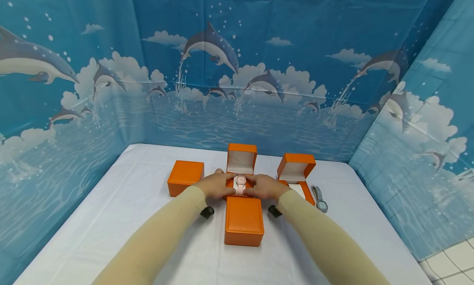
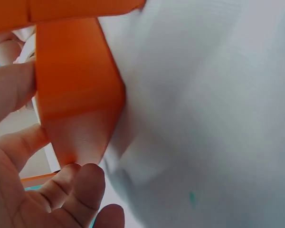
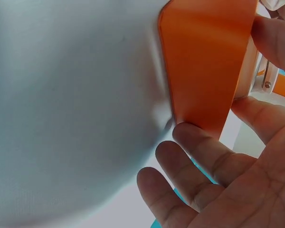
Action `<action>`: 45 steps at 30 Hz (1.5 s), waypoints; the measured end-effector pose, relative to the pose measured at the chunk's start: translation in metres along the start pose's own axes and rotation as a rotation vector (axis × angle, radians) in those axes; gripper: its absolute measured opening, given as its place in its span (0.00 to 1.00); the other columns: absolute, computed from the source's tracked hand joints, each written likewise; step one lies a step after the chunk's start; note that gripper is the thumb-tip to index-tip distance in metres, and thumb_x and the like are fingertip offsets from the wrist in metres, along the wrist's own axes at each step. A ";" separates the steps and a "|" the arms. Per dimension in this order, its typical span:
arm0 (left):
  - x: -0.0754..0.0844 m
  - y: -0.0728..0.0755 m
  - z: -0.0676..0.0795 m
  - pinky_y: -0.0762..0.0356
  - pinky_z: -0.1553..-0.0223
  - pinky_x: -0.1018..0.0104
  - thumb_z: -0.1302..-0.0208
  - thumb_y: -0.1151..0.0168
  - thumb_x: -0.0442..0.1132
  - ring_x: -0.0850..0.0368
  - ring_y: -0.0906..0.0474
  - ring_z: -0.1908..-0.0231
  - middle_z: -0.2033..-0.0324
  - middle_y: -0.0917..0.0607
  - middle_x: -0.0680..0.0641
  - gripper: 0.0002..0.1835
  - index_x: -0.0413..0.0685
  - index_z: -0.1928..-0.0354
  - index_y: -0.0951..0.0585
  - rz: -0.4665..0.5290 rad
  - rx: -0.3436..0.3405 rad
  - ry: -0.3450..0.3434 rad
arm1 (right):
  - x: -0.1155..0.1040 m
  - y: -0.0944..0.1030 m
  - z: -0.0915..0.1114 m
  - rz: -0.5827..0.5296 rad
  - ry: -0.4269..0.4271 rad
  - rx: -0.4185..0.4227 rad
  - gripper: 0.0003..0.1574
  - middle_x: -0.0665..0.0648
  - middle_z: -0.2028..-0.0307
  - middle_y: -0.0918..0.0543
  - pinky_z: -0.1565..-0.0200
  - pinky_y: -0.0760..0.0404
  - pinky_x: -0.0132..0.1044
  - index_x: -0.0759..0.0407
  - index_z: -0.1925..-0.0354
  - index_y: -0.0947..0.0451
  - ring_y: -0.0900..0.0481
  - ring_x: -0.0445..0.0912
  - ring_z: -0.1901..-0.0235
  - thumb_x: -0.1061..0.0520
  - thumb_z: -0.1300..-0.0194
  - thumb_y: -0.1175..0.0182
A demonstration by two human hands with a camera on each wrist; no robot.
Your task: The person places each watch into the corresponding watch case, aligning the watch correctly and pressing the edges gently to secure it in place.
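Observation:
A pink wristwatch (image 1: 240,181), wrapped on a pale cushion, sits in an open orange watch box (image 1: 242,149) at the middle of the table. My left hand (image 1: 216,185) holds it from the left, thumb and index fingertips at its side. Opposite, my right hand (image 1: 267,186) holds its right side the same way. The left wrist view has the box's orange wall (image 2: 76,71) beside the thumb and index finger, the other fingers around its back corner. In the right wrist view the lower fingers (image 3: 175,166) spread outside the box wall (image 3: 204,61). The fingertips inside are partly hidden.
A closed orange box (image 1: 244,221) stands right in front of the open one, another closed box (image 1: 186,176) to the left. At the right is a second open box (image 1: 297,165) with a white cushion, a grey watch (image 1: 319,199) lying beside it. Dolphin-print curtains (image 1: 237,108) surround the table.

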State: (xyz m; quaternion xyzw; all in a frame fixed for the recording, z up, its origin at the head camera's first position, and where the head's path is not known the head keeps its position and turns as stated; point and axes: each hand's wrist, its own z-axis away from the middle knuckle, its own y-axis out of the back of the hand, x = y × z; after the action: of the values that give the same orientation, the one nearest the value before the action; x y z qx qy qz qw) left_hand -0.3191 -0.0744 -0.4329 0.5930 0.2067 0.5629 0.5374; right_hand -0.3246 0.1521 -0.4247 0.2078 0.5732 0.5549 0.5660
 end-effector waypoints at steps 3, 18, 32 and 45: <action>0.002 0.003 0.003 0.20 0.38 0.52 0.27 0.37 0.61 0.50 0.21 0.52 0.39 0.27 0.42 0.38 0.65 0.19 0.35 -0.002 0.008 0.007 | 0.000 0.000 0.001 0.004 0.002 0.011 0.46 0.60 0.29 0.22 0.27 0.27 0.58 0.40 0.19 0.38 0.25 0.58 0.29 0.35 0.28 0.35; 0.014 0.035 0.011 0.21 0.38 0.46 0.22 0.43 0.61 0.43 0.21 0.42 0.36 0.21 0.41 0.34 0.46 0.27 0.29 0.312 0.341 0.036 | 0.002 0.023 0.005 -0.109 0.003 0.363 0.34 0.62 0.48 0.12 0.49 0.13 0.52 0.62 0.33 0.22 0.13 0.53 0.52 0.39 0.18 0.48; 0.015 0.062 -0.006 0.32 0.26 0.38 0.25 0.52 0.73 0.41 0.33 0.24 0.21 0.34 0.41 0.46 0.57 0.15 0.45 0.471 0.254 0.085 | -0.013 0.051 -0.009 -0.238 -0.039 0.430 0.41 0.63 0.25 0.27 0.28 0.27 0.61 0.50 0.16 0.47 0.29 0.60 0.26 0.34 0.14 0.63; 0.012 0.064 -0.015 0.25 0.30 0.40 0.21 0.54 0.69 0.43 0.17 0.37 0.22 0.32 0.45 0.36 0.64 0.19 0.35 0.576 0.258 0.070 | -0.011 0.055 -0.017 -0.305 -0.048 0.442 0.35 0.60 0.26 0.26 0.29 0.26 0.59 0.51 0.20 0.36 0.29 0.59 0.26 0.38 0.14 0.59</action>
State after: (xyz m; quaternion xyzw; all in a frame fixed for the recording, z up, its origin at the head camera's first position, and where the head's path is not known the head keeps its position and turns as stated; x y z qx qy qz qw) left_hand -0.3520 -0.0800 -0.3747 0.6706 0.1184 0.6812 0.2689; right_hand -0.3574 0.1520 -0.3765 0.2506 0.6914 0.3195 0.5976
